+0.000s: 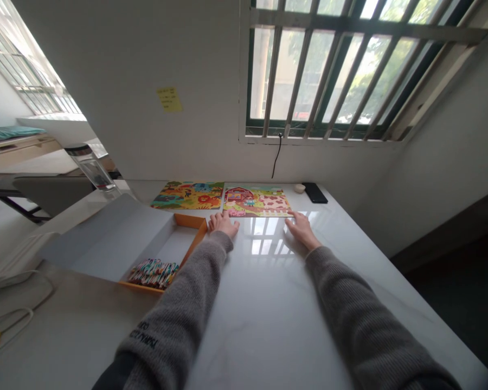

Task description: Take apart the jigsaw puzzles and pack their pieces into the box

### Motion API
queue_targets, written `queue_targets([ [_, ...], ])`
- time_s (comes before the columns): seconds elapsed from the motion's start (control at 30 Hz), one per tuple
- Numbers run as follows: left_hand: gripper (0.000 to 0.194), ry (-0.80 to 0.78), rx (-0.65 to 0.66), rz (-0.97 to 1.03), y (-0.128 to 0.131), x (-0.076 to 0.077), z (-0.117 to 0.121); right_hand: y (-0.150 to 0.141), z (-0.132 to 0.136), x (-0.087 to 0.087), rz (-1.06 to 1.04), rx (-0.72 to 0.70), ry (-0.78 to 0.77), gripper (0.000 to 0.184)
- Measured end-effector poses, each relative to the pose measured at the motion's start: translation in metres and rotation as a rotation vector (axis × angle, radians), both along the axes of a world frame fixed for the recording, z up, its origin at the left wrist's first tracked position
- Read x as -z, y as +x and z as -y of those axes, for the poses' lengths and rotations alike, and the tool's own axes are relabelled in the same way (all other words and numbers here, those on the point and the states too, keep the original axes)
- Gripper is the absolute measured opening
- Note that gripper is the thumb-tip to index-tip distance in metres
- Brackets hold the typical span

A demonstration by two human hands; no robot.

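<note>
Fingers (216, 219) of both hands lie flat and loosely spread, holding nothing. The left hand (224, 224) reaches the lower left corner of a farm-scene picture board (257, 201), and the right hand (303, 230) reaches its lower right corner, with the fingertips at or just on the edge. The board lies flat near the far edge of a glossy white marble-look worktop (264, 309). It is a low rectangle printed in bright colours, with a red barn at upper left, green ground and a pink patch with brown blotches at right; any finer detail is too small to tell. Just beside its left edge lies a second, busier picture board (187, 196) in orange, yellow and green, with animal shapes. Nearer the left hand, an orange tray (191, 226) sits in an open grey box (117, 238) and holds a bunch of multicoloured striped sticks (152, 273). Beyond the farm board are a small cream-coloured object (299, 188) and a black phone (315, 193).
</note>
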State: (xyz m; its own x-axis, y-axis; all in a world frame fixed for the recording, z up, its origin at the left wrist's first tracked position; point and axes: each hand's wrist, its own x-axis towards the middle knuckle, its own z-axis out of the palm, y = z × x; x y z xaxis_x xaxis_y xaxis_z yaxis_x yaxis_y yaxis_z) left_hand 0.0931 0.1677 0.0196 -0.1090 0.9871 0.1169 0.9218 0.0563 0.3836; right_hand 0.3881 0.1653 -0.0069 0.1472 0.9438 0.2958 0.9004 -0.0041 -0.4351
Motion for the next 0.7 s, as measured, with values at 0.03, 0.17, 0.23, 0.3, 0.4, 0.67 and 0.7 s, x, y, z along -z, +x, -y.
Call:
queue_targets([
  [0.03,0.04,-0.019,0.009,0.008,-0.001,-0.002,0.005,0.001,0.006,0.0,0.0,-0.011,0.0,0.043],
  [0.17,0.04,-0.082,0.051,0.017,-0.006,-0.008,0.028,0.004,0.033,0.0,0.006,-0.07,0.01,0.044],
  [0.23,0.043,-0.076,0.082,-0.017,-0.008,-0.006,0.043,0.005,0.048,0.0,0.018,-0.1,0.025,0.046],
  [0.3,0.044,-0.042,0.115,-0.067,-0.01,-0.002,0.061,0.006,0.064,0.0,0.027,-0.132,0.037,0.046],
  [0.4,0.043,-0.001,0.146,-0.093,-0.016,0.005,0.088,0.008,0.092,0.0,0.02,-0.186,0.044,0.046],
  [0.67,0.041,0.028,0.226,-0.032,-0.041,0.013,0.123,0.005,0.14,0.007,-0.027,-0.215,0.084,0.051],
  [0.7,0.04,0.04,0.218,-0.023,-0.041,0.013,0.123,0.005,0.139,0.007,-0.039,-0.2,0.079,0.051],
])
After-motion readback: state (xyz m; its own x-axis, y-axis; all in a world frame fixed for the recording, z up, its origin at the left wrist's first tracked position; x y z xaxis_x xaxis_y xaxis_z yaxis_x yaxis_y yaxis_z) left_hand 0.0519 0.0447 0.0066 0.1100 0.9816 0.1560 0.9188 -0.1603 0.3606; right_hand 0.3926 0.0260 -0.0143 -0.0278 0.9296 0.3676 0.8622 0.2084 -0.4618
